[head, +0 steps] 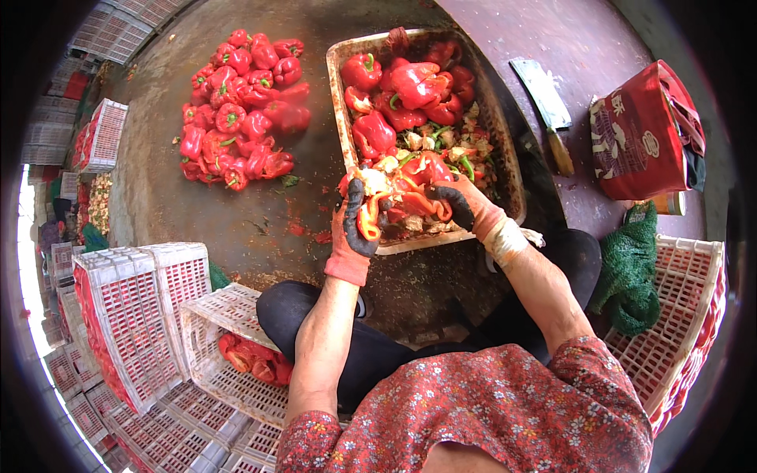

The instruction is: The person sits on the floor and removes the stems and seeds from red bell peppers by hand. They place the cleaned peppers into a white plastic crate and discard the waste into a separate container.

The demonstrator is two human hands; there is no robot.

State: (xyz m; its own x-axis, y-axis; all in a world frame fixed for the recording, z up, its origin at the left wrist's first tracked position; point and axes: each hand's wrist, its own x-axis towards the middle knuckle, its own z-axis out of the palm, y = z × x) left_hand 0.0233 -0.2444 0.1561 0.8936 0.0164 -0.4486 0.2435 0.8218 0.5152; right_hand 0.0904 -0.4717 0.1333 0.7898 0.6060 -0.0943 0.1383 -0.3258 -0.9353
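Observation:
My left hand [353, 227], in a coral work glove with black coating, grips an opened red bell pepper piece [369, 217], its cut rim curling past the thumb. A pale seed core [372, 181] shows at the fingertips. My right hand [464, 202], gloved likewise, holds another part of torn red pepper [414, 204]; whether the two parts are still joined I cannot tell. Both hands are over the near end of a rust-stained tray [423, 243]. Whole red peppers [414, 86] fill its far end, with seed cores and green stems [440, 139] nearer me.
A heap of red bell peppers [242, 112] lies on the floor to the left. At right, a cleaver [541, 94] and a red bag [627, 136] rest on a reddish surface. A white plastic crate [236, 307] holds pepper pieces; a green mesh bag [630, 272] drapes another crate [680, 295].

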